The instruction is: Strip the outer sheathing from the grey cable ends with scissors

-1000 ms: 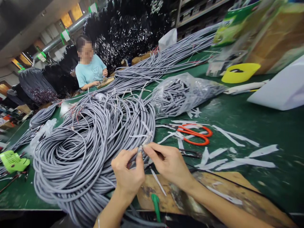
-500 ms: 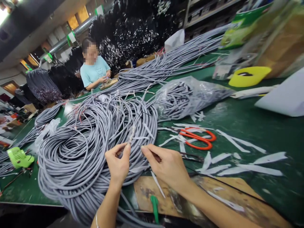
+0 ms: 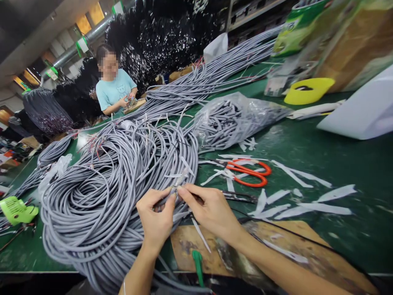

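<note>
A big coil of grey cable (image 3: 76, 205) lies in front of me, and both hands are over its right side. My left hand (image 3: 156, 217) is closed in a pinch around a grey cable whose end (image 3: 183, 176) looks stripped to pale, frayed shielding. My right hand (image 3: 211, 209) comes from the right, thumb and forefinger pinched at the same cable close to the left fingertips. What sits between the right fingertips is too small to make out. Pale strips lie on the coil around the cable end.
Orange-handled scissors (image 3: 250, 172) and white strips (image 3: 325, 208) lie to the right. Behind them rests a clear bag of cut cable pieces (image 3: 227, 123). A stained board (image 3: 190, 241) is at the near edge, a green fan (image 3: 18, 210) at left. A co-worker (image 3: 113, 92) sits across the table.
My right hand's fingertips have come in against the left's, closing the gap between the hands at the cable end. The whole view has shifted slightly.
</note>
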A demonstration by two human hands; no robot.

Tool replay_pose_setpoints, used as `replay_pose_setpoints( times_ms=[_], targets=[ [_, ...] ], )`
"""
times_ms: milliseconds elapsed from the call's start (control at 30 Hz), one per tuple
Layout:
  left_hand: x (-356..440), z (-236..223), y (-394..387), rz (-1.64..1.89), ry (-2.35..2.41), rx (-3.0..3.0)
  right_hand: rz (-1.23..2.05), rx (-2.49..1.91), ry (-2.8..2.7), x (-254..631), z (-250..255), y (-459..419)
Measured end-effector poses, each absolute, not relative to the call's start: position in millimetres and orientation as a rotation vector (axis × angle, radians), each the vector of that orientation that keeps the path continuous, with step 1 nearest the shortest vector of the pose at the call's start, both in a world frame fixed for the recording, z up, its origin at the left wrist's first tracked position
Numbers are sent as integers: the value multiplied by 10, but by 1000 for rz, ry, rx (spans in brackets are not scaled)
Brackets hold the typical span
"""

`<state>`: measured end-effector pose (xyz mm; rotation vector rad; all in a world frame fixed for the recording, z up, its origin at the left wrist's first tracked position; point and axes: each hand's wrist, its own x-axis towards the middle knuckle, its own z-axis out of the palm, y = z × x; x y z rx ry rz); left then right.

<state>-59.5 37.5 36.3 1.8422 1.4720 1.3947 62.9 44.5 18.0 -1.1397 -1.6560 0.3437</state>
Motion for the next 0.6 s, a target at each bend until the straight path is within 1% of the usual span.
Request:
replay_pose_setpoints(
  times_ms=[67,133,200,267,333,400,600],
  targets=[
    [-581,337,395,1373,1556,1882,259,-1059,-1681,600,212,377],
    [-575,322,437,1334,1649,1821,116,-832,-1775,561,250,297],
    [-583,328,483,1300,1667,1700,39,-646,-1820,540,270,246],
    [-604,352,511,1302,1603,1602,74,-749,-1766,553,258,252],
    [-627,383,512,1326,1522,1559,145,-1013,-1675,590,219,306],
    [-645,407,493,1340,1479,1544,200,-1186,-1664,625,177,370],
    [-656,412,429,1318,1472,1569,351,-1214,-1705,632,154,448]
  ],
)
